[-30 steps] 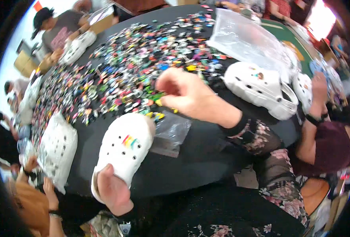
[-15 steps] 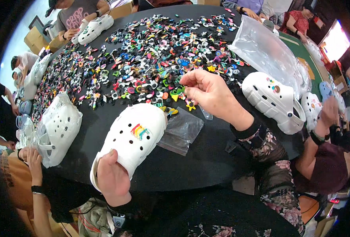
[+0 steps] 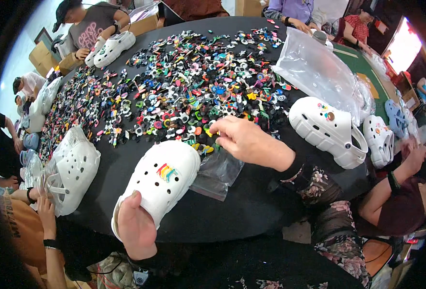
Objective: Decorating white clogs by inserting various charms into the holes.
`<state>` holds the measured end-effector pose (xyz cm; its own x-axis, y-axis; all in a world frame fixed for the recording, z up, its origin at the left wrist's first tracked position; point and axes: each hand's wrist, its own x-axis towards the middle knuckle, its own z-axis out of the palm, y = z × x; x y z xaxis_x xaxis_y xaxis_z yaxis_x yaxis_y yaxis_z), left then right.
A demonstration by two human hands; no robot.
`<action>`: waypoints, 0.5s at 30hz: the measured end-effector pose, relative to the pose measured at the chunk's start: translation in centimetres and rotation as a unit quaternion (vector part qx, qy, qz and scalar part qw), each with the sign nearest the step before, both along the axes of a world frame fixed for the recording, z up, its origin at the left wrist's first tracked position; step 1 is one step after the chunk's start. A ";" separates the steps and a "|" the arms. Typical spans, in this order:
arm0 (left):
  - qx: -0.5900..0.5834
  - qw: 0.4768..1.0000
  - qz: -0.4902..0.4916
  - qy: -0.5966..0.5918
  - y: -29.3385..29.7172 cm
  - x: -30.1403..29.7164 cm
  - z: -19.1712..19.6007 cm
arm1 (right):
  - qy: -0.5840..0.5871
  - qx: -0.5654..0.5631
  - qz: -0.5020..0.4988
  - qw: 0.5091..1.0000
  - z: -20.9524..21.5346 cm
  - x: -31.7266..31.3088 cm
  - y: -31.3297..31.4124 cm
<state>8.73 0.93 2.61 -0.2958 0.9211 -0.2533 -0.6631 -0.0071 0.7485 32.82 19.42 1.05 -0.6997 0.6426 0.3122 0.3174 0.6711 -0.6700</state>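
Observation:
My left hand (image 3: pixel 137 227) is gripping a white clog (image 3: pixel 181 156) by its heel end, the thumb on top and the fingers hidden inside or beneath. A multicoloured shoe charm (image 3: pixel 167 172) is set among the holes on the clog's top. At the near edge of a wide heap of small shoe charms (image 3: pixel 189 91), my right hand (image 3: pixel 252 143) reaches in with bent fingers and thumb drawn close together. Whatever lies between those fingertips is too small to make out. Just under that hand, a clear plastic bag (image 3: pixel 218 176) lies beside the clog.
To the right stands another white clog with charms (image 3: pixel 326 130), below a large clear bag (image 3: pixel 314 65). A bagged white clog (image 3: pixel 73 168) sits at the left. Co-workers surround the black table (image 3: pixel 242 212); one at the far left handles white clogs (image 3: pixel 114 48).
My right hand has shifted slightly left and lower in the picture. My left hand still grips the clog, and the whole view has tilted a little.

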 end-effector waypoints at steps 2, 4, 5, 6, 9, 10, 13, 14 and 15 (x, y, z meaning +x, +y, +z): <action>-0.008 1.000 0.005 0.009 0.0 -0.4 0.3 | -0.010 0.044 -0.017 0.999 0.1 -0.2 -0.5; -0.018 1.000 0.009 0.018 0.2 -0.6 0.4 | -0.020 0.039 0.004 0.999 0.3 -0.5 -1.0; -0.015 1.000 -0.012 -0.012 0.3 -0.6 0.5 | -0.002 0.062 0.015 0.998 0.3 -0.8 -1.3; -0.012 0.998 -0.036 -0.043 0.4 -0.6 0.7 | 0.013 0.086 0.023 0.996 0.4 -1.0 -1.7; -0.010 0.996 -0.057 -0.070 0.5 -0.2 0.1 | 0.038 0.143 0.042 0.988 0.7 -1.5 -2.6; -0.008 0.996 -0.056 -0.069 0.5 0.1 0.1 | 0.035 0.164 0.049 0.985 0.8 -1.6 -2.7; -0.026 0.995 -0.044 -0.082 0.7 0.8 -0.2 | -0.007 0.179 0.051 0.983 1.0 -1.4 -2.8; -0.024 0.995 -0.046 -0.081 0.8 0.8 -0.4 | -0.024 0.185 0.047 0.981 1.0 -1.3 -2.9; -0.019 0.994 -0.069 -0.085 0.9 0.8 -0.3 | -0.015 0.191 0.051 0.980 1.1 -1.1 -3.0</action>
<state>9.51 1.83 2.28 -0.1171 0.9387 -0.3242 -0.7728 0.1189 0.6234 31.74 16.43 2.19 -0.7665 0.4096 0.4948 0.2514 0.9002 -0.3557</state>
